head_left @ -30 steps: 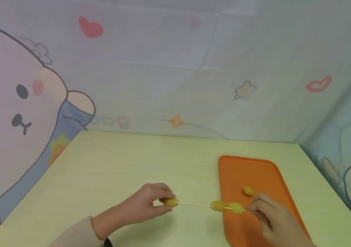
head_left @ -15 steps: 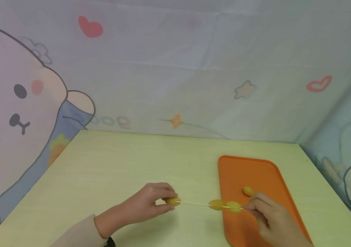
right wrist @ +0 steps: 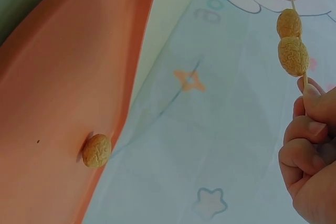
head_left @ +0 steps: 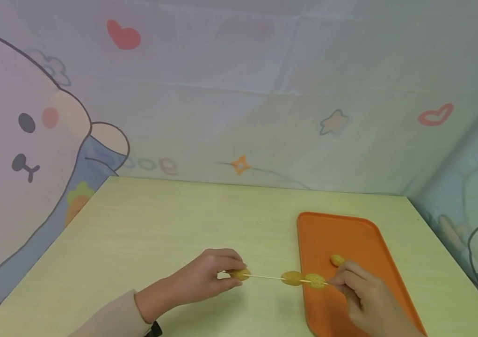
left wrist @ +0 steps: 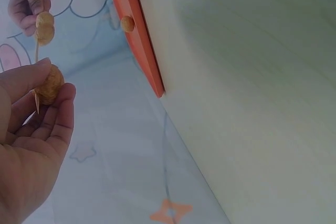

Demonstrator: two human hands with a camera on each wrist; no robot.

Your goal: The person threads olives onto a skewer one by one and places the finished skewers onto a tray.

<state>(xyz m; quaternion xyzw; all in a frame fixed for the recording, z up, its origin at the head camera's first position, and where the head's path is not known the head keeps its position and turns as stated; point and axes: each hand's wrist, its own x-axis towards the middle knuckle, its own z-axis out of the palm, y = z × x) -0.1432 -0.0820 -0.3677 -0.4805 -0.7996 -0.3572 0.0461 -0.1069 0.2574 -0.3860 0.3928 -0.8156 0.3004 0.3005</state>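
A thin wooden skewer stretches between my hands, above the table. My left hand pinches a wrinkled, yellow-brown oval ball that sits on the skewer; in the left wrist view the skewer's pointed tip pokes out past this ball. At the other end, my right hand pinches the skewer between thumb and fingers. Close to those fingers, two similar balls are threaded against each other, the outer ball and the inner ball. Bare skewer shows between this pair and the left-hand ball.
An orange tray lies on the right of the pale table, partly under my right hand. One loose ball of the same kind rests on it, just beyond the right hand. A printed cloth hangs behind the table.
My left hand and its ball have moved slightly right, while my right hand with the skewer and its two balls has shifted slightly left. The bare stretch of skewer between them is shorter.
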